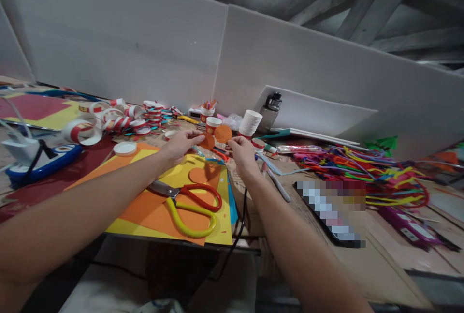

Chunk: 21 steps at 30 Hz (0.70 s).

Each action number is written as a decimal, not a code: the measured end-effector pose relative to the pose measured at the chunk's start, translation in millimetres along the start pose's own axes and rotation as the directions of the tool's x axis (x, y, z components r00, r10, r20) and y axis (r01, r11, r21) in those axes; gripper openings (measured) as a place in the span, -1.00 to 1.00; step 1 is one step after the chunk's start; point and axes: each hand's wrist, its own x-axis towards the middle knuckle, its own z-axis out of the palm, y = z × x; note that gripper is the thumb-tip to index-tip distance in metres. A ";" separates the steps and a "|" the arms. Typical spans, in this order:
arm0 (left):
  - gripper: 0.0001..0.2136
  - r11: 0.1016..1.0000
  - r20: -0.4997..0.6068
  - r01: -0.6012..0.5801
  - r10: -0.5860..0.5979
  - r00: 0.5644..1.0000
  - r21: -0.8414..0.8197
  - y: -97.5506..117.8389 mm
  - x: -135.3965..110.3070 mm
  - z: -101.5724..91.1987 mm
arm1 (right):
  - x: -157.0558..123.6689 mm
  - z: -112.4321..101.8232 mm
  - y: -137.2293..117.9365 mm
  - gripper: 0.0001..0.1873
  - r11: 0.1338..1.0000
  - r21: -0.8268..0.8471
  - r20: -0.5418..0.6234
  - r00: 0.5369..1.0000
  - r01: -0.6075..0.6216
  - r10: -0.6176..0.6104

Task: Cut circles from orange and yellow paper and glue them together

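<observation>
My left hand pinches an orange paper disc between thumb and fingers. A second orange paper disc stands upright in the fingertips of my right hand. Both discs are held side by side above the table, close together. Under my forearms lie stacked yellow and orange paper sheets. Scissors with one red and one yellow handle rest on them, below my left hand. Another orange disc lies flat on the yellow sheet. A white round lid sits at the stack's upper left.
Behind the hands stand paper cups, a bottle and a cup of sticks. Cut red-and-white rings and a blue-edged power strip lie left. Pipe cleaners, a phone and a purple tool lie right.
</observation>
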 end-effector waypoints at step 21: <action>-0.60 0.990 -0.022 -0.128 0.130 0.991 0.064 0.5 -6.1 4.3 | -16.2 13.2 -1.1 -0.91 1.000 0.021 0.176 0.984 -0.013 0.009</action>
